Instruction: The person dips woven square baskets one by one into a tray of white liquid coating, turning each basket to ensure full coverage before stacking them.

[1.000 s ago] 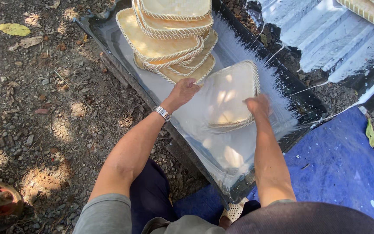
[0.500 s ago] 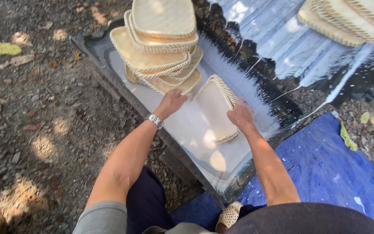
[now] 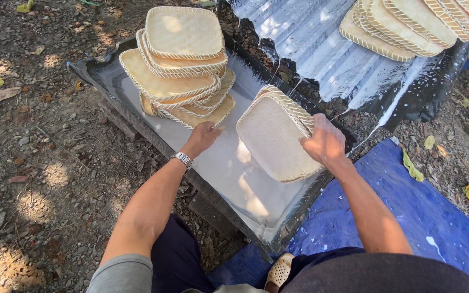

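Note:
A square woven bamboo tray point(image 3: 275, 138) with a pale rim is tilted up out of the milky white liquid, its underside facing me. My right hand point(image 3: 324, 142), wet and whitish, grips its right edge. My left hand point(image 3: 204, 135), with a metal watch on the wrist, rests with curled fingers just left of the tray, above the liquid, next to a stack of similar woven trays point(image 3: 180, 65) standing in the trough.
The long black-lined trough point(image 3: 90, 73) holds white liquid. Behind it lies wet corrugated metal sheeting point(image 3: 310, 49) with more woven trays point(image 3: 408, 24) on it. A blue tarp point(image 3: 435, 217) is at right, gravel ground with leaves at left.
The tray lay flat in the liquid under both hands; now my right hand has lifted it on edge. My left hand has let go and the view has shifted upward.

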